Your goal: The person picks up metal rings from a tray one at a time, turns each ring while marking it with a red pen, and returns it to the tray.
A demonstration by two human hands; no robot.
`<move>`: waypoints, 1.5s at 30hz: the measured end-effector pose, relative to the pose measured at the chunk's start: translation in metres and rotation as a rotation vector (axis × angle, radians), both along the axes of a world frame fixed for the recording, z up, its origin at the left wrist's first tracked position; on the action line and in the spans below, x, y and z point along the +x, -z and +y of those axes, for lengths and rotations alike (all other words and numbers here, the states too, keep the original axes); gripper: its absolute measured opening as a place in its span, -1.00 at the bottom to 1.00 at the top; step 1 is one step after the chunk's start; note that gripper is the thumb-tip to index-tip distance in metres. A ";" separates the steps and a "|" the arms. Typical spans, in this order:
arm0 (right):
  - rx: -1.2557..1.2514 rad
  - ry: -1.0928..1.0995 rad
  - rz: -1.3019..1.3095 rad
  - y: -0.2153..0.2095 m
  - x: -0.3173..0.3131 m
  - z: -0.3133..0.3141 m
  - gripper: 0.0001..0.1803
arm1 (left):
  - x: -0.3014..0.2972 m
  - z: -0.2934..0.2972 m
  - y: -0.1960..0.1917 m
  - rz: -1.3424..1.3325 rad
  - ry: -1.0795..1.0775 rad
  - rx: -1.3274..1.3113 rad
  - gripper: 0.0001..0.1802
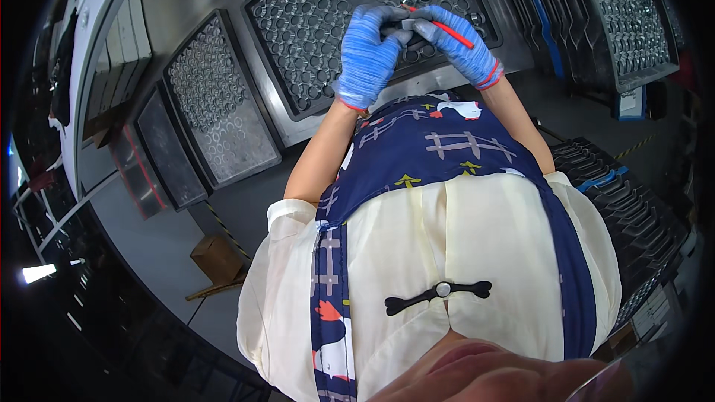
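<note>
Blue knit gloves cover both hands, raised together over a dark tray (298, 97) packed with small metal rings. The left hand (369, 56) is curled around a small grey part (404, 24), fingertips pinching it. The right hand (458, 41) closes on a red stick (447, 30) whose tip meets that part. Beside it on the grey surface (160, 26), another tray (216, 115) holds more rings.

Both bare forearms reach up and forward from the chest, elbows bent, and the blue-gloved left hand (367, 56) and right hand (460, 45) meet close together, fingers curled inward in a shared grip, fingertips nearly touching, wrists angled toward each other.
</note>
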State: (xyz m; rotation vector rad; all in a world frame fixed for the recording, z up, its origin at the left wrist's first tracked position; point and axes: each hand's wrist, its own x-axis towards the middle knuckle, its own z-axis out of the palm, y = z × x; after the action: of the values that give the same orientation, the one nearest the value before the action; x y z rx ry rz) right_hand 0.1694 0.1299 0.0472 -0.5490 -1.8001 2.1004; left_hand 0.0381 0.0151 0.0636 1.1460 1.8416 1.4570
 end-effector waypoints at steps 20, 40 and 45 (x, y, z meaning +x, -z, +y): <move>0.270 0.001 -0.019 0.012 0.005 0.001 -0.64 | 0.002 -0.003 0.007 -0.064 0.011 -0.031 -0.66; 0.419 0.204 -0.149 0.068 0.010 0.013 -0.62 | -0.048 0.013 0.119 -0.292 -0.117 -0.475 -0.66; 0.370 0.187 -0.188 0.070 0.019 0.025 -0.63 | -0.046 0.005 0.163 0.486 0.084 -0.540 -0.65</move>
State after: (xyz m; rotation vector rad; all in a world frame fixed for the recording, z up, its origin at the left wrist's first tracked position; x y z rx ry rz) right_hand 0.1881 0.1547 -0.0228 -0.7965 -2.0835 1.5873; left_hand -0.0083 0.0197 -0.0993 1.3364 2.2787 0.5863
